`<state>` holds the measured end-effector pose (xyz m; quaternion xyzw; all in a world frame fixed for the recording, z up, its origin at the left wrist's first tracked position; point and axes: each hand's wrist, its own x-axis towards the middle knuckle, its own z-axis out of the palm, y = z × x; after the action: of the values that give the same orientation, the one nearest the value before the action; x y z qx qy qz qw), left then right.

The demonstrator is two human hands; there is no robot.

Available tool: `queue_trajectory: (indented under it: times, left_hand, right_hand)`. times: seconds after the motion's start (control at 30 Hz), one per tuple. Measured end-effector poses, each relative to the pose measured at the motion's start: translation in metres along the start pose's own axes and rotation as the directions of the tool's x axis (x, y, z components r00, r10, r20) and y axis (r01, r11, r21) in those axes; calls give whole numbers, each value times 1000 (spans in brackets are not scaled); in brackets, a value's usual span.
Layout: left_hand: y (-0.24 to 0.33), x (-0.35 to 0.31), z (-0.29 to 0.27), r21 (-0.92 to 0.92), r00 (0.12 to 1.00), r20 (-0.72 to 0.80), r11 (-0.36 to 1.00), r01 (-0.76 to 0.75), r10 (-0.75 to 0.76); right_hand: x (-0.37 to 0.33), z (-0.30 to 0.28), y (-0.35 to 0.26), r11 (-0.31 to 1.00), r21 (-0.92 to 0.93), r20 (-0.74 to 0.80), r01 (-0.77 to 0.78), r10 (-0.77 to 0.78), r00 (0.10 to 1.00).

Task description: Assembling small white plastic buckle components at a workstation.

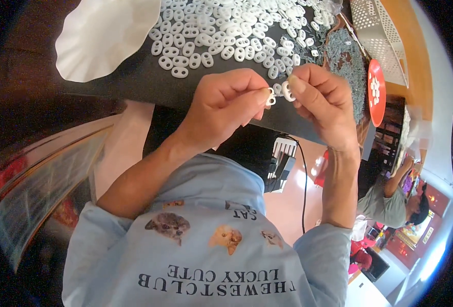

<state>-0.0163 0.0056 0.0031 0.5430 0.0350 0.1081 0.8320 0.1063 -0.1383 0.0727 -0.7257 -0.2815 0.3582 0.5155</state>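
Observation:
Close together over the near edge of the dark table, my two hands each pinch a small white piece. Between the thumb and fingers of my left hand (226, 105) is a white two-holed piece (271, 97), partly covered by the fingertips. My right hand (323, 100) grips a white oval piece (288, 91) edge-on, right beside the first. Whether the two pieces touch is too small to tell. Just beyond my hands, many loose white two-holed oval pieces (207, 60) lie spread and heaped across the tabletop (134, 77).
A white wavy-rimmed dish (101, 41) stands at the left. To the right are a heap of grey-blue scraps (346, 64), a red plate (373, 110) with small white bits, and a white perforated basket (385, 38). Another person (390, 204) sits farther right. A black cable (305, 189) hangs below.

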Motion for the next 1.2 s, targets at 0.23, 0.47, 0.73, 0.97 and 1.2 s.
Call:
queue_trajectory:
  times: [0.23, 0.47, 0.73, 0.97, 1.2]
  left_hand:
    - [0, 0, 1, 33, 1000, -2, 999, 22, -22]
    - [-4, 2, 3, 53, 1000, -14, 999, -7, 8]
    - [-1, 5, 4, 65, 999, -43, 998, 18, -15]
    - [4, 3, 5, -24, 995, -45, 996, 89, -90]
    - [-3, 4, 7, 23, 998, -62, 1000, 13, -12]
  right_hand:
    - [-1, 1, 2, 1000, -1, -3, 25, -25, 1000]
    - [-1, 5, -2, 991, -105, -16, 85, -87, 996]
    - [0, 12, 0, 993, -109, -66, 44, -52, 997]
    - [1, 16, 0, 998, -49, -102, 27, -32, 994]
    - [-2, 18, 3, 996, -85, -127, 0, -11, 992]
